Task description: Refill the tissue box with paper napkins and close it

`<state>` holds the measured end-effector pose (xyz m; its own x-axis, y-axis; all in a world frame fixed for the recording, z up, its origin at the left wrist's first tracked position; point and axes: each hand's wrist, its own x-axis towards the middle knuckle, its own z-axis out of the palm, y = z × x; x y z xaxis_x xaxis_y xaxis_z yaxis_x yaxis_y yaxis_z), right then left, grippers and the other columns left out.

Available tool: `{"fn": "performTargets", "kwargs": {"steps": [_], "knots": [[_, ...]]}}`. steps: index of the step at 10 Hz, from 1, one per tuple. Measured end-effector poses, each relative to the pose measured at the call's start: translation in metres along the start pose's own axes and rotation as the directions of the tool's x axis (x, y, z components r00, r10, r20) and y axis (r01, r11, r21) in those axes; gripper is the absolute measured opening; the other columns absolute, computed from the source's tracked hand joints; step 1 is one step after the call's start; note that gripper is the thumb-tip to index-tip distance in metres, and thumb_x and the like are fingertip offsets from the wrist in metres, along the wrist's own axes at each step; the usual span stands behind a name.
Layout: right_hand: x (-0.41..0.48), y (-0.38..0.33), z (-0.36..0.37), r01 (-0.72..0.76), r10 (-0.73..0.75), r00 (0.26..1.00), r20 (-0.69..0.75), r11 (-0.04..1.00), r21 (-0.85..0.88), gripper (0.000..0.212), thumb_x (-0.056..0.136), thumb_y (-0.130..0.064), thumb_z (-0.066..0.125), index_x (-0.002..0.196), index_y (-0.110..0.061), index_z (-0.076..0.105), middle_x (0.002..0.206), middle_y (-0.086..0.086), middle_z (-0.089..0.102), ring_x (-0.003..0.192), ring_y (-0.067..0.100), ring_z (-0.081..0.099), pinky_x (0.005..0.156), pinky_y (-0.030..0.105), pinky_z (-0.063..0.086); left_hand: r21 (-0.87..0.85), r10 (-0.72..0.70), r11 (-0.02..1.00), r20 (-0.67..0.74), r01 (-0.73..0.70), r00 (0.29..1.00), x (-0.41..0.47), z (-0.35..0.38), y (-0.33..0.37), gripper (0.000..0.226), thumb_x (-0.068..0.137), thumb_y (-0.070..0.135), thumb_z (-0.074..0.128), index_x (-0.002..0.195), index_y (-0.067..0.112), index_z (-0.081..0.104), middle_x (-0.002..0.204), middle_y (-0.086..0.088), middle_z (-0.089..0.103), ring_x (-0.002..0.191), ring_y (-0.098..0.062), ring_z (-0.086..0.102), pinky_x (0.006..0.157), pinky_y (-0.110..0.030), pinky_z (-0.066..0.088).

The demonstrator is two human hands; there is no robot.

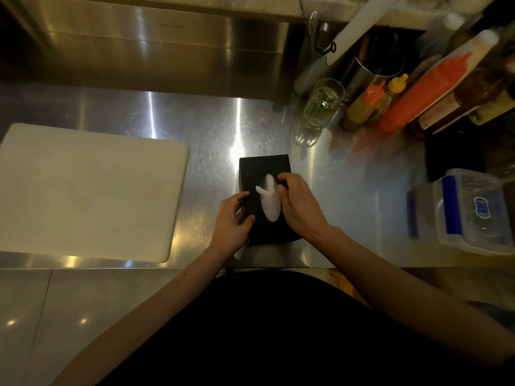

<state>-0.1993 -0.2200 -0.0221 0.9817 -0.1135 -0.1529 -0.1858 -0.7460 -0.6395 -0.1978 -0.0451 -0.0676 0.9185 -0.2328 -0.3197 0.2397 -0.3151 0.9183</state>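
Observation:
A black tissue box (257, 168) stands on the steel counter near its front edge, with its slotted top facing up. White paper napkin (269, 200) shows through the oval slot, and a small tuft sticks up out of it. My left hand (232, 221) grips the box's near left edge, fingers curled over it. My right hand (299, 203) rests on the right side of the top, its fingertips pinching at the napkin by the slot's rim. A bit of white paper peeks out under my left wrist.
A white cutting board (89, 190) lies to the left. At the back right stand a ribbed glass (320, 107), sauce bottles (365, 104), an orange squeeze bottle (426, 90) and a metal utensil pot (370, 73). A clear lidded plastic container (471, 210) sits at the right.

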Motion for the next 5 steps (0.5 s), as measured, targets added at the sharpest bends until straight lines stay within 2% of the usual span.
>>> {"fn": "performTargets", "kwargs": {"steps": [1,2,3,4,5], "knots": [[0.000,-0.004,0.000,-0.050,0.050,0.998,-0.037,0.999,-0.012,0.039,0.103,-0.029,0.039,0.139,-0.012,0.041,0.141,0.010,0.046,0.127,0.024,0.045,0.100,0.029,0.036,0.032,0.023,0.999,0.023,-0.024,0.999,0.002,-0.006,0.002,0.049,0.092,0.009,0.062,0.138,0.016,0.047,0.139,-0.005,0.043,0.125,-0.015,0.047,0.101,-0.022,0.042],[-0.002,-0.007,0.001,-0.059,0.057,0.997,-0.053,0.998,-0.024,0.042,0.103,-0.031,0.039,0.140,-0.012,0.039,0.143,0.010,0.045,0.129,0.024,0.045,0.102,0.031,0.037,0.051,0.054,0.997,0.042,-0.056,0.998,0.004,-0.009,0.005,0.046,0.094,0.013,0.060,0.138,0.017,0.046,0.139,-0.006,0.044,0.125,-0.017,0.049,0.096,-0.018,0.043],[-0.008,-0.010,0.001,-0.071,0.069,0.994,-0.079,0.997,-0.021,0.044,0.103,-0.033,0.040,0.141,-0.013,0.038,0.144,0.011,0.044,0.130,0.025,0.045,0.103,0.032,0.037,0.105,0.090,0.989,0.089,-0.100,0.992,0.006,-0.017,0.007,0.042,0.098,0.022,0.055,0.138,0.020,0.044,0.141,-0.006,0.045,0.126,-0.019,0.050,0.096,-0.021,0.043],[-0.012,-0.014,-0.003,-0.048,0.043,0.993,-0.106,0.998,-0.042,0.045,0.103,-0.034,0.039,0.142,-0.014,0.037,0.145,0.010,0.043,0.131,0.025,0.044,0.103,0.032,0.036,0.151,0.129,0.978,0.103,-0.144,0.986,0.007,-0.020,0.014,0.040,0.100,0.028,0.050,0.139,0.022,0.043,0.143,-0.006,0.043,0.128,-0.021,0.049,0.099,-0.026,0.043],[-0.015,-0.019,-0.015,0.010,-0.018,0.985,-0.169,0.999,-0.050,0.045,0.103,-0.035,0.040,0.142,-0.013,0.038,0.145,0.011,0.044,0.130,0.026,0.044,0.103,0.031,0.034,0.234,0.180,0.953,0.068,-0.191,0.981,0.009,-0.020,0.030,0.043,0.102,0.039,0.042,0.142,0.022,0.039,0.145,-0.005,0.042,0.127,-0.015,0.046,0.105,-0.035,0.042]]}}
